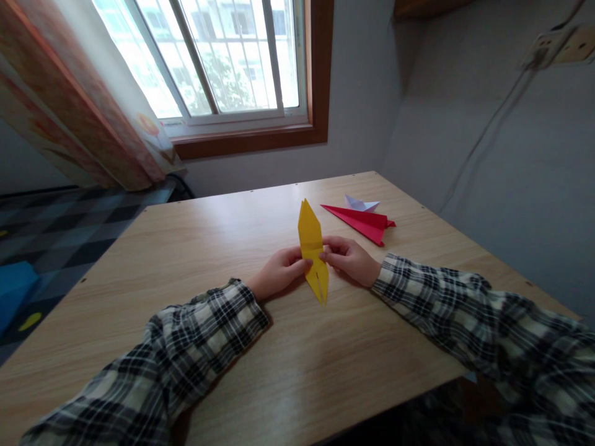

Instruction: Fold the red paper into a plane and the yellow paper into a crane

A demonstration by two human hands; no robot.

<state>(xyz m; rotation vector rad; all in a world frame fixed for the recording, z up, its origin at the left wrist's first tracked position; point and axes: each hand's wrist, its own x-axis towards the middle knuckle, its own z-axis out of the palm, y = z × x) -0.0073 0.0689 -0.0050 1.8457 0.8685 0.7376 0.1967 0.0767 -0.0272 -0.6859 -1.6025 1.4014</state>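
Between my two hands a folded yellow paper (310,229) is held upright above the table. It is long and narrow, pointed at the top, with a crease across its middle and a slit running down its lower half to two tips. My left hand (282,270) pinches its left edge, thumb in front and fingers behind. On the opposite edge my right hand (349,257) grips it with the thumb in front. The fingertips behind the paper are partly hidden.
A red paper plane (360,222) lies beyond my right hand, with a white paper boat (361,204) just behind it. The light wooden table (223,241) ends near the wall and window. A blue object (16,291) is off to the left.
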